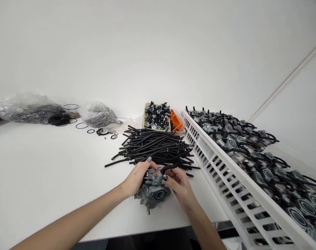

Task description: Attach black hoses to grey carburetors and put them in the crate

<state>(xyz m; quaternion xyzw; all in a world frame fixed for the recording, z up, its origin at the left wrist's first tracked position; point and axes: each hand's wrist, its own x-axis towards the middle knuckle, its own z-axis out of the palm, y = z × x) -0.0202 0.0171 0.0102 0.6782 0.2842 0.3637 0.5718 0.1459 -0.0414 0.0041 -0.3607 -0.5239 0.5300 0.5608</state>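
Note:
Both hands hold a grey metal carburetor (153,194) just above the front part of the white table. My left hand (137,178) is closed around its left side, thumb up at the top. On the right side, my right hand (179,185) has its fingers closed at the top fitting, beside a short black rubber elbow (168,167) that points right. Whether those fingers grip the elbow or the metal body cannot be made out. Directly beyond the hands lies a pile of black rubber hoses (155,147), some with small clips.
A white slatted crate (215,156) packed with carburetors (267,173) stands to the right. A yellow tray (144,118) of black and metal fittings sits at the back beside an orange bin (175,121). Plastic bags (30,108) and rubber rings (90,131) lie back left.

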